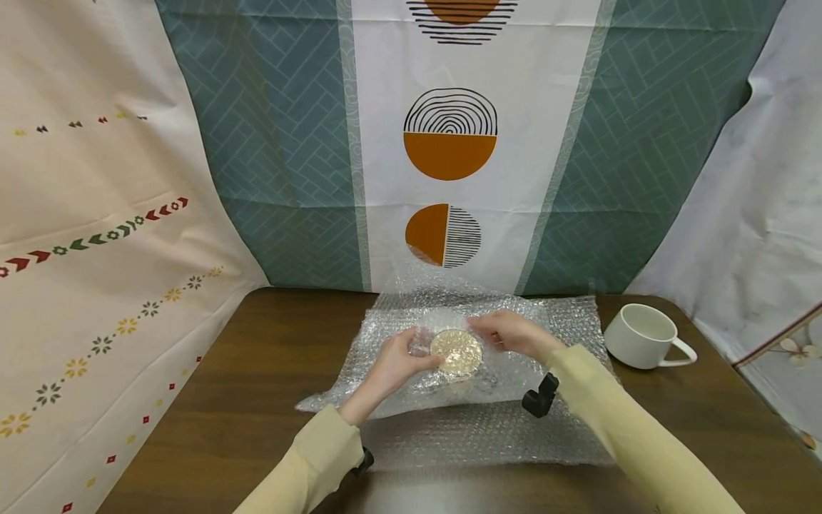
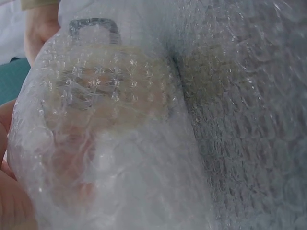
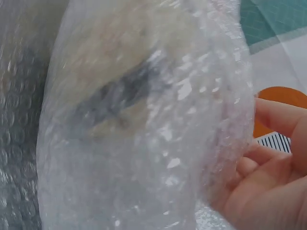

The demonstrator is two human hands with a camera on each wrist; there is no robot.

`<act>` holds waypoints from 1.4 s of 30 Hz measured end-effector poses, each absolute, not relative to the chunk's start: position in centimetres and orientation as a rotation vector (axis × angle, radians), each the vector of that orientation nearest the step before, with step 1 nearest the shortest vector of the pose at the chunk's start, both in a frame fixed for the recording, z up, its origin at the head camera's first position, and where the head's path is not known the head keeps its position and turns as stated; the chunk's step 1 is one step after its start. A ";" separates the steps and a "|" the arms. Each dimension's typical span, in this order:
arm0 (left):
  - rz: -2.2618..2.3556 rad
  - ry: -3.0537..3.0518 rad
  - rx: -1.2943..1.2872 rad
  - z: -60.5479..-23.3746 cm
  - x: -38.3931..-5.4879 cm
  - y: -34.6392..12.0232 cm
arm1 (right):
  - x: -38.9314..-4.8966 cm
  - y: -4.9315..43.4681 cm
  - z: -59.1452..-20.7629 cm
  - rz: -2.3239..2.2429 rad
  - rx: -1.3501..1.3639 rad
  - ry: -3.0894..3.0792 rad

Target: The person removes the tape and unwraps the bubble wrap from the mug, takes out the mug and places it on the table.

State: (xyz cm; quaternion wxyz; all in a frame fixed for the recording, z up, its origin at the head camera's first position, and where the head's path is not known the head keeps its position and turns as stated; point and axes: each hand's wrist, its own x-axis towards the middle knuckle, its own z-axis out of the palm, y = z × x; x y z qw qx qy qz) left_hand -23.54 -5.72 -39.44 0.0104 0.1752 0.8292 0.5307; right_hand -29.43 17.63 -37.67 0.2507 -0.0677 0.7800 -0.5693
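Observation:
A round thing with a pale gold, shiny face (image 1: 457, 353) stands amid bubble wrap (image 1: 411, 392) on the table, its sides blurred behind the plastic. My left hand (image 1: 397, 360) grips it from the left, thumb at the lower edge of the gold face and fingers partly behind the wrap. On the far right side, my right hand (image 1: 510, 333) pinches the wrap close to the gold face. In the right wrist view, fingers (image 3: 276, 117) meet the edge of a raised bubble-wrap fold (image 3: 120, 177). Raised bubble wrap (image 2: 134, 177) fills most of the left wrist view.
To the right stands a white mug (image 1: 632, 339), its handle pointing right. More bubble wrap lies flat on the dark wooden table (image 1: 257, 378) beneath the work. A patterned cloth (image 1: 289, 143) hangs behind the table, with light cloths at both sides.

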 end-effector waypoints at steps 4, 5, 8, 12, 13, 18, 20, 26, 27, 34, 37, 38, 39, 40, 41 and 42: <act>1.661 2.567 0.563 -39.3 -23.5 -5.7 | -29.8 17.7 -37.7 -1.716 -0.200 2.022; 1.662 2.561 0.566 -39.3 -23.5 -5.7 | -29.8 17.8 -37.6 -1.733 -0.208 2.015; 1.665 2.547 0.569 -39.4 -23.6 -5.7 | -29.7 17.8 -37.3 -1.785 -0.216 2.014; 1.654 2.543 0.561 -39.5 -23.7 -5.8 | -29.3 17.8 -36.6 -1.820 -0.262 2.039; 1.651 2.535 0.563 -39.5 -23.8 -5.9 | -29.2 17.9 -36.4 -1.823 -0.271 2.047; 1.600 2.498 0.589 -39.4 -24.0 -6.3 | -28.4 18.2 -35.5 -1.816 -0.315 2.083; 1.575 2.475 0.584 -39.2 -24.1 -6.5 | -28.1 18.3 -35.3 -1.821 -0.318 2.080; 1.540 2.406 0.563 -38.6 -24.1 -7.2 | -27.0 18.9 -35.2 -1.837 -0.362 2.031; 1.550 2.392 0.573 -38.4 -24.0 -7.4 | -26.8 19.0 -35.2 -1.834 -0.376 2.023; 1.739 2.306 0.684 -37.5 -23.8 -8.1 | -24.3 19.6 -35.0 -1.765 -0.502 1.985; 1.724 2.338 0.698 -37.5 -23.7 -8.2 | -23.2 19.7 -35.1 -1.699 -0.557 1.989; 1.696 2.359 0.708 -37.6 -23.6 -8.3 | -22.9 19.7 -35.1 -1.676 -0.579 1.992; 1.669 2.381 0.720 -37.6 -23.5 -8.3 | -22.6 19.7 -35.1 -1.655 -0.593 1.992; 1.641 2.407 0.732 -37.6 -23.4 -8.3 | -22.3 19.7 -35.1 -1.631 -0.614 1.996; 1.607 2.438 0.747 -37.7 -23.2 -8.3 | -22.0 19.8 -35.2 -1.605 -0.629 2.004; 1.579 2.463 0.762 -37.7 -23.2 -8.3 | -21.7 19.8 -35.3 -1.579 -0.648 2.007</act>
